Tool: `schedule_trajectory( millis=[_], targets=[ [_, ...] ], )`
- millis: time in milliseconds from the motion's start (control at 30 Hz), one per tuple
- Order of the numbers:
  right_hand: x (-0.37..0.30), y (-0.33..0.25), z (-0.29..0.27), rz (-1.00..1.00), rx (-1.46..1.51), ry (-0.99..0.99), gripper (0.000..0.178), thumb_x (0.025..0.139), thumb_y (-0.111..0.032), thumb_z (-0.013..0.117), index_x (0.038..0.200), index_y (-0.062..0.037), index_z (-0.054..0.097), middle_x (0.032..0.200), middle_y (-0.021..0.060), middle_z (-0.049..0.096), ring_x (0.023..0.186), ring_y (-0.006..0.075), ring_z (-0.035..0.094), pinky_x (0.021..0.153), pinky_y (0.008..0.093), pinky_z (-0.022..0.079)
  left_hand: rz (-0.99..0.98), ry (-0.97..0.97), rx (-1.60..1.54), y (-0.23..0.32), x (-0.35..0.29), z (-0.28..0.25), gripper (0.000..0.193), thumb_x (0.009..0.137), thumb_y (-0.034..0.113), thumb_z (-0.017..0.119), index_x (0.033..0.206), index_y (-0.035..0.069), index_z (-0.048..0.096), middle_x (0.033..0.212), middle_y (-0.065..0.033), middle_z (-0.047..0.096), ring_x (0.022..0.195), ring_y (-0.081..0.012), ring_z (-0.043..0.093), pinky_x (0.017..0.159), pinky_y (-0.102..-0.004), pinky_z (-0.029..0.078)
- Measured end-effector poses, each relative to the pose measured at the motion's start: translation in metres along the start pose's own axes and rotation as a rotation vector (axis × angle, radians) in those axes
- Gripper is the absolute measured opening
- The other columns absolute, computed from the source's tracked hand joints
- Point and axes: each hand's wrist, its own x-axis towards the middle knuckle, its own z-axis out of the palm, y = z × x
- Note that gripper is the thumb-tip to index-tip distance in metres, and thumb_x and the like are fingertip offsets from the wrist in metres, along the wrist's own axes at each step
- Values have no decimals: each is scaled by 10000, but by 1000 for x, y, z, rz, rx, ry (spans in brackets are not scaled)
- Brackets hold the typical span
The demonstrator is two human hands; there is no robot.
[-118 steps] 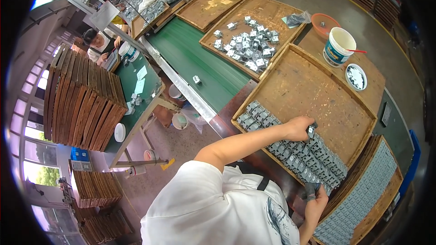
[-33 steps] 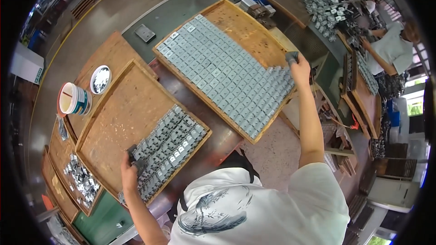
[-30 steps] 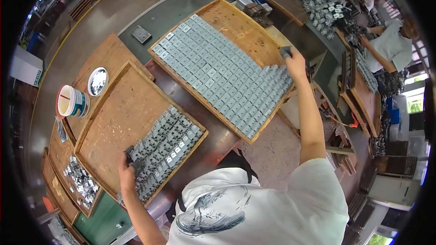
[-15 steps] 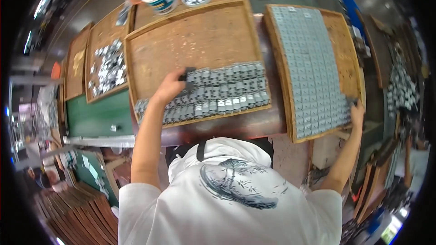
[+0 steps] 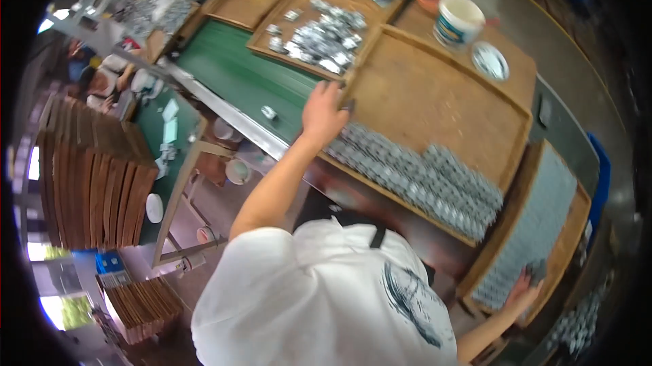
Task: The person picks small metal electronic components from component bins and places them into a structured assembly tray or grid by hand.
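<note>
Left hand: moved. Half a second ago it is over the rows; now it is at the left corner of the near tray, beside the belt and close to the loose parts. Thumb and forefinger stand apart, no part visible between them.

Right hand: unmoved in place, at the side tray, over or on its grey parts. Dark fingertips bunched; whether they grip anything, I cannot tell.

Rows: along the front of the near tray, the back row short and stopping partway. Bearing on the work: the left hand looks free of the rows, which seem unfinished, much of the tray being bare.

Lone part: on the belt, well apart from the rest.

Hard to make out: the left ends of the rows, partly behind the left hand; single pieces, smeared by blur; whether the left hand touches the tray edge; the heap at lower right, lost into the dark rim.
</note>
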Motion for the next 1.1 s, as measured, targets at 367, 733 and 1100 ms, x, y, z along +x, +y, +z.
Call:
schedule_trajectory(
  millis=[367,733,1100],
  targets=[
    [-60,40,177,-134,-388,-264,208,927,-72,590,1128,-26,623,956,28,611,776,109,586,623,234,487,-568,-69,310,-180,-16,-7,438,765,322,697,1110,80,580,1080,-193,621,1002,-383,606,824,-497,495],
    [-90,47,215,-141,-393,-339,177,908,-74,622,1078,-22,623,898,20,608,679,93,559,567,219,474,-590,-114,-1260,-59,-26,-25,389,838,-62,544,1212,44,566,1066,-47,627,949,-156,619,737,-282,537],
    [-118,56,243,-158,-387,-467,158,903,-72,632,1048,-9,628,967,50,632,673,100,558,562,233,486,-237,-582,-1475,82,-56,23,452,831,-49,652,1264,45,561,1044,-8,635,963,-103,604,846,-279,520]
  ],
)
